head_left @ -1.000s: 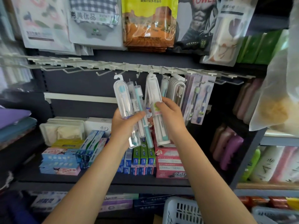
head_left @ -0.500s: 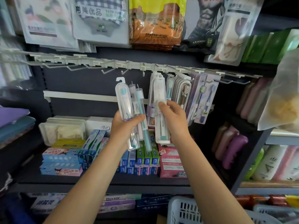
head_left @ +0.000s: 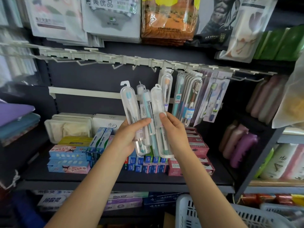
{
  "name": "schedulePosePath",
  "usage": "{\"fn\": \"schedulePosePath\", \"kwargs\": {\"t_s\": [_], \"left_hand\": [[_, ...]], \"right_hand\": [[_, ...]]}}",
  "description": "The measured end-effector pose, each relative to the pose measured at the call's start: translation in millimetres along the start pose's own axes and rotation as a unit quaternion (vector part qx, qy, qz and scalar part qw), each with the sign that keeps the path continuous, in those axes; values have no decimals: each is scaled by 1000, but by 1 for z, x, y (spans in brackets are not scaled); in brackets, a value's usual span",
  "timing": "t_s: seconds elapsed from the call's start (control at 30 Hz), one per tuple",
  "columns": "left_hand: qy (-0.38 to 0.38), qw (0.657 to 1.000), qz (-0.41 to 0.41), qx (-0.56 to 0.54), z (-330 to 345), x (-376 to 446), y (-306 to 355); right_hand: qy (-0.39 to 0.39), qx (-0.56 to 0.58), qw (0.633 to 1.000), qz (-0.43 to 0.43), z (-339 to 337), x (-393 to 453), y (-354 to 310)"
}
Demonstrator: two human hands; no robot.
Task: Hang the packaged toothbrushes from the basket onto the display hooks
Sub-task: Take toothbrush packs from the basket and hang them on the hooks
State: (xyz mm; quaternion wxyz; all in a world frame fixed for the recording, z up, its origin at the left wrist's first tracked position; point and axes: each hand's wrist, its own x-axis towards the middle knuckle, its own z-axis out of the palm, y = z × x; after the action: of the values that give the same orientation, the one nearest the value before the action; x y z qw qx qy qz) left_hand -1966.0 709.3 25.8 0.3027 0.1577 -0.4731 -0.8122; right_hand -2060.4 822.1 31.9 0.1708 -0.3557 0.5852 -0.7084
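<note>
Our left hand [head_left: 130,137] grips three packaged toothbrushes [head_left: 131,112]; our right hand [head_left: 174,129] pinches a fourth pack [head_left: 158,116]; white basket [head_left: 205,214] contents unseen.

Three packaged toothbrushes [head_left: 141,119] in clear plastic cases stand fanned upright below the white display hooks [head_left: 134,63], their hang tabs on top. A fourth clear case [head_left: 158,119] leans beside them. More packs [head_left: 189,97] hang from the hooks. A white slotted basket [head_left: 230,214] sits lower right.

Retail shop, rail of display hooks [head_left: 134,60], stocked shelf [head_left: 125,180] of boxed toothpaste [head_left: 144,165]
</note>
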Motion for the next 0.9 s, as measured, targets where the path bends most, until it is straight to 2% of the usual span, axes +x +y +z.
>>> {"fn": "schedulePosePath", "kwargs": {"t_s": [0.2, 0.37, 0.63, 0.8, 0.9], "left_hand": [[19, 1000, -21, 2, -18, -4, -4], [50, 999, -8, 3, -27, -6, -4], [20, 999, -28, -25, -37, -15, -7], [6, 998, 12, 61, -36, -13, -13], [19, 998, 26, 56, -31, -8, -16]], "right_hand": [[-60, -9, 998, -19, 15, 0, 7], [-46, 28, 999, 0, 24, 0, 18], [-64, 11, 998, 1, 39, 1, 26], [-102, 39, 994, 22, 41, 0, 28], [-75, 56, 995, 31, 45, 4, 31]]}}
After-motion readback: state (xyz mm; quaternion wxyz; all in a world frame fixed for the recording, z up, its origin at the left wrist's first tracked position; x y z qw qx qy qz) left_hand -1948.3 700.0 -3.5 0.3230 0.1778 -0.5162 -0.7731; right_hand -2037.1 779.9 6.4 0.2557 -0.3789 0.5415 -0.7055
